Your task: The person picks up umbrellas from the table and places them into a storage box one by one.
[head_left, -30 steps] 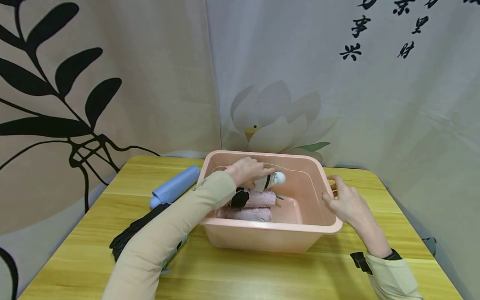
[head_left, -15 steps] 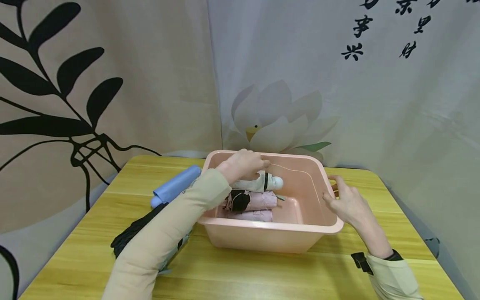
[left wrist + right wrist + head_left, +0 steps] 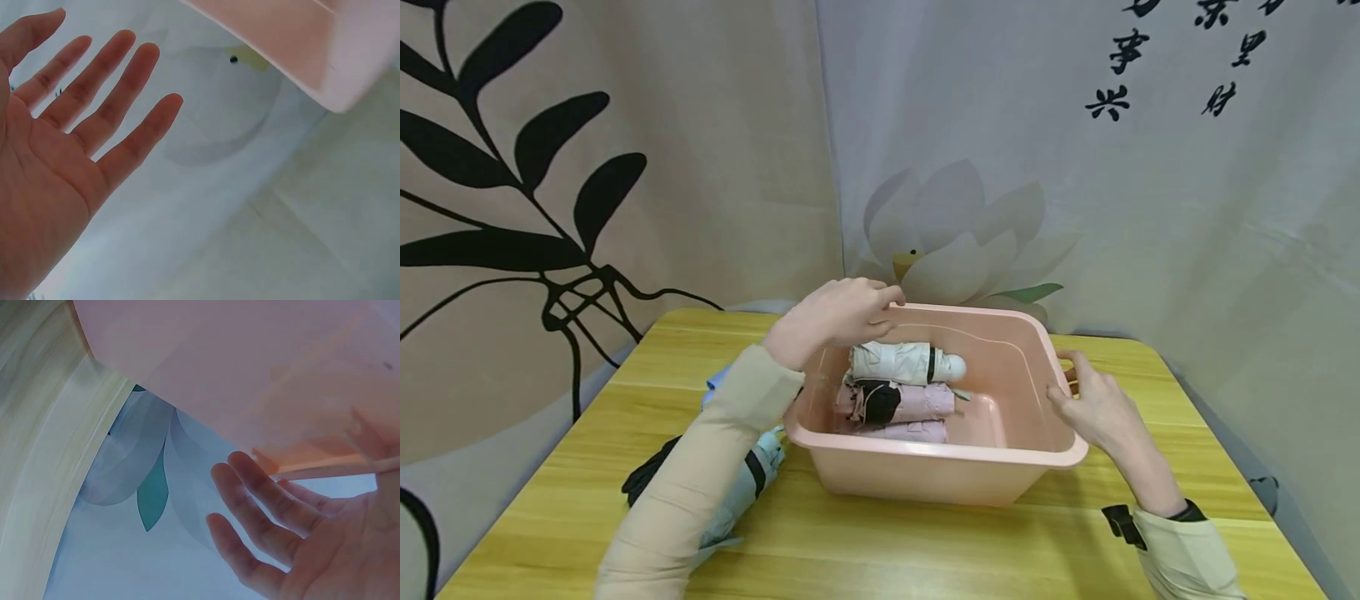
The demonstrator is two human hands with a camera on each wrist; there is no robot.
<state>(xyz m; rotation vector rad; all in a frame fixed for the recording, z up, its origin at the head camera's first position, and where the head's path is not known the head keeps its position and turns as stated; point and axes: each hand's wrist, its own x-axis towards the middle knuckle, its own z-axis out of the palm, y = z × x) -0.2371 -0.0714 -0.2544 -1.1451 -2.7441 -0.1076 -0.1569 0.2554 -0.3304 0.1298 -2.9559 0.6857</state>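
My left hand (image 3: 838, 317) holds nothing over the back left corner of the pink plastic basin (image 3: 917, 472). Its fingers are spread and straight in the left wrist view. On the basin's right rim rests my right hand (image 3: 1097, 408), thumb and index finger at the rim; in the right wrist view its other fingers (image 3: 262, 525) extend loosely below the rim. Inside the basin lie a white folded umbrella (image 3: 895, 362), a pink one with a black patch (image 3: 925, 402) and a lilac bundle (image 3: 917, 431), side by side toward the left.
Left of the basin lie a light teal folded umbrella (image 3: 745, 487) with a black strap, a black folded bundle (image 3: 647, 475) and a blue roll (image 3: 715, 382), partly hidden by my left sleeve. A printed curtain (image 3: 1150, 217) hangs behind the wooden table (image 3: 1000, 550).
My left hand has let go of the white umbrella, leaving it in the basin, and has risen up and left to the back corner. My right hand stays at the rim.
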